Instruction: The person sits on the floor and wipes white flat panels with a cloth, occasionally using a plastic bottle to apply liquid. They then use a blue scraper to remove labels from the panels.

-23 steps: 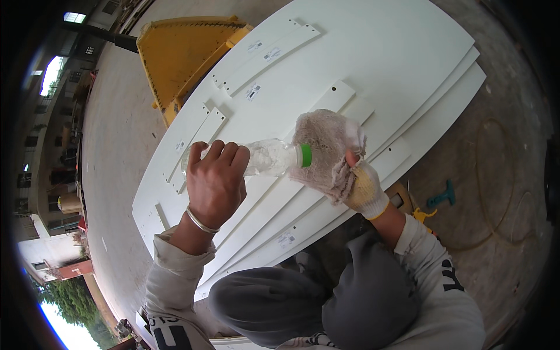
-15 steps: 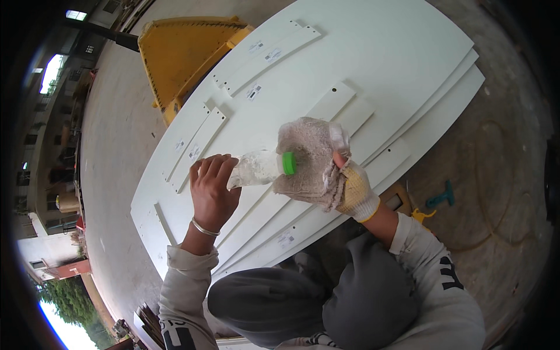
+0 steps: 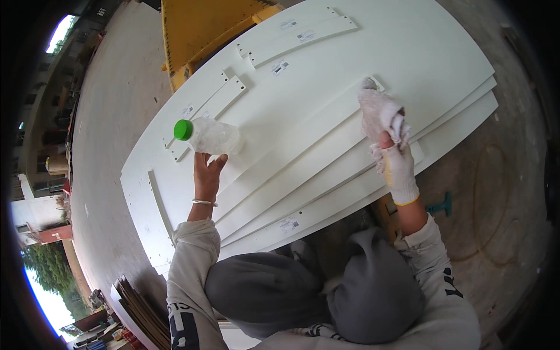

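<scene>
My bare left hand (image 3: 207, 175), a bangle at its wrist, is closed on a clear plastic bottle (image 3: 219, 137) with a green cap. The bottle lies on its side above the white panels, cap pointing left; some of my fingers are hidden behind it. On my right hand (image 3: 398, 169) is a white and yellow work glove with the thumb bare. That hand grips a bunched, greyish cloth (image 3: 382, 111), which is over the end of a long white strip (image 3: 309, 137). Whether the cloth touches the strip I cannot tell.
Large white panels (image 3: 420, 41) lie stacked in front of me, with several narrow drilled strips (image 3: 303, 41) on top. Beyond their far left edge stands a yellow metal piece of equipment (image 3: 204, 29). A teal tool (image 3: 440, 204) lies on the floor at right.
The bottle has moved left, away from the cloth, and its cap has swung from pointing right to pointing left. My right hand has carried the cloth to the right and farther away, now more bunched.
</scene>
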The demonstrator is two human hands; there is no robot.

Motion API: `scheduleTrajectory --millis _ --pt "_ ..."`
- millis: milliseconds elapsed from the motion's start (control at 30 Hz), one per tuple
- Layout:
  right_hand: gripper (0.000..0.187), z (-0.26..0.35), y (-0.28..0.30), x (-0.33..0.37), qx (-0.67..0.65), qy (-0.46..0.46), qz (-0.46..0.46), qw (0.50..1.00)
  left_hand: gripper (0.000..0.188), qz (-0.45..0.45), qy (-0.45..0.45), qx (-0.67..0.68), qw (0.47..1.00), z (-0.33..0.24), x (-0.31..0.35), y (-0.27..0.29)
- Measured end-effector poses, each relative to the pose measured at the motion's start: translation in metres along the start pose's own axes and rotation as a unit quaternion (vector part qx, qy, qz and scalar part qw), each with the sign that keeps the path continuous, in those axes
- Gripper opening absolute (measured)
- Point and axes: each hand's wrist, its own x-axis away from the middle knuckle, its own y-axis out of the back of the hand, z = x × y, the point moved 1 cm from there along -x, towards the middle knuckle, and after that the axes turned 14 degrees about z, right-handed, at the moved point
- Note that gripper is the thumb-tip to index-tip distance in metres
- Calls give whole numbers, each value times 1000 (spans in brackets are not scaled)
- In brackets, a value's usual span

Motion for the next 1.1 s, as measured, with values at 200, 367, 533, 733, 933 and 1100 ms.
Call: scheduleTrajectory --millis 200,367,533,733,933,1100 --pt "49 -42 -114 -47 711 92 131 685 78 73 -35 -532 843 48 100 -44" --pt "54 -62 -99 -58 733 95 139 659 78 69 -14 -536 841 52 109 -40" --pt "40 12 12 -71 787 -27 -180 590 76 59 -18 -533 844 48 105 -47" --pt "47 -12 -62 -66 801 -21 48 596 76 61 1 -533 844 53 110 -38" --pt "48 -15 -48 -75 761 -59 -108 637 74 61 5 -523 850 51 112 -39" --pt "48 20 31 -99 734 -264 -175 601 75 73 -16 -515 854 51 111 -45"
